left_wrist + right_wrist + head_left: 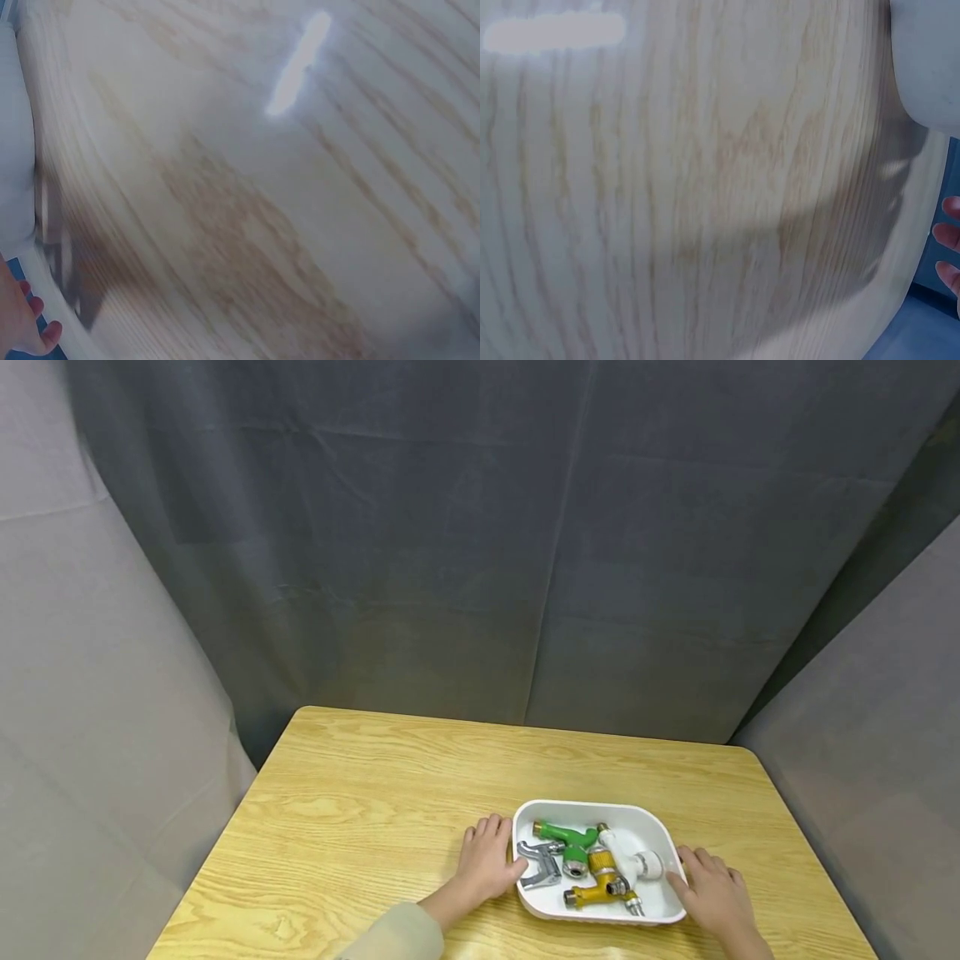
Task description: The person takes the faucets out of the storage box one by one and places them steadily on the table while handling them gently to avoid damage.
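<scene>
A white tray [660, 906] with rounded corners sits on the table and holds several taps. Inside lie a green tap [575, 841], a yellow tap [597, 893], a white tap [624, 857] and a silver, forked metal fitting [543, 867]. At the tray's left end is my left hand [483, 860], its thumb at the rim and its fingers extended outside the wall. My right hand [716, 893] lies by the right end, thumb tip beside the rim, fingers spread outside. Both wrist views show fingertips [51, 335] [949, 236] beyond the tray's outer wall [934, 60].
The wooden table [360, 793] extends left of and behind the tray. A dark grey curtain [390, 568] hangs along its back edge, with lighter cloth panels [90, 693] on both sides.
</scene>
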A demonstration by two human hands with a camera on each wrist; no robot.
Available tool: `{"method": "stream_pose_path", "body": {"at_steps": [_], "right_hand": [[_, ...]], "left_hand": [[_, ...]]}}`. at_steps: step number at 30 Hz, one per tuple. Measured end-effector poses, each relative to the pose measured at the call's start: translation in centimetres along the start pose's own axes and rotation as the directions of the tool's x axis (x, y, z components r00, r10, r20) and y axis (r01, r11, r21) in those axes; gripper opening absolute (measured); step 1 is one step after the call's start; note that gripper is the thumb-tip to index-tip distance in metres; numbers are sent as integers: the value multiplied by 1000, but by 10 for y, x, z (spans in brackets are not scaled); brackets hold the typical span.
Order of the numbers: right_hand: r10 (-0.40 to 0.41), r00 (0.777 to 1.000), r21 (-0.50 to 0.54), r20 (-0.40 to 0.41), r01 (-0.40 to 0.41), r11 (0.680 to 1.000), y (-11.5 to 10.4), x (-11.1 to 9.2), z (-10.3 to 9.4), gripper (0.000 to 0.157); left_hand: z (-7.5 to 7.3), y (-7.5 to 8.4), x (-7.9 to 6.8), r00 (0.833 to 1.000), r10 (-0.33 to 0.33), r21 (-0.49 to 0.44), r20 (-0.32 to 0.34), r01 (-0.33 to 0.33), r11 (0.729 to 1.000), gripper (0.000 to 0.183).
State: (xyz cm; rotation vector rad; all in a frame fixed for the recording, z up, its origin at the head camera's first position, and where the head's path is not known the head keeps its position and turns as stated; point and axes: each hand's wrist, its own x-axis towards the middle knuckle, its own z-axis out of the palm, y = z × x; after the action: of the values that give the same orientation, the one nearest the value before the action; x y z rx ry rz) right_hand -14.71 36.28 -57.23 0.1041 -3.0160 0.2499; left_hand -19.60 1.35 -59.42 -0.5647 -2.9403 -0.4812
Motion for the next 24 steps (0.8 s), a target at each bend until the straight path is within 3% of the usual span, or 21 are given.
{"method": "stream_pose_path", "body": {"at_steps": [24], "right_hand": [[10, 1000, 19, -6, -10, 1000, 7, -6, -1, 39]], "left_hand": [[0, 9, 0, 1000, 3, 10, -10, -3, 1000, 58]]}}
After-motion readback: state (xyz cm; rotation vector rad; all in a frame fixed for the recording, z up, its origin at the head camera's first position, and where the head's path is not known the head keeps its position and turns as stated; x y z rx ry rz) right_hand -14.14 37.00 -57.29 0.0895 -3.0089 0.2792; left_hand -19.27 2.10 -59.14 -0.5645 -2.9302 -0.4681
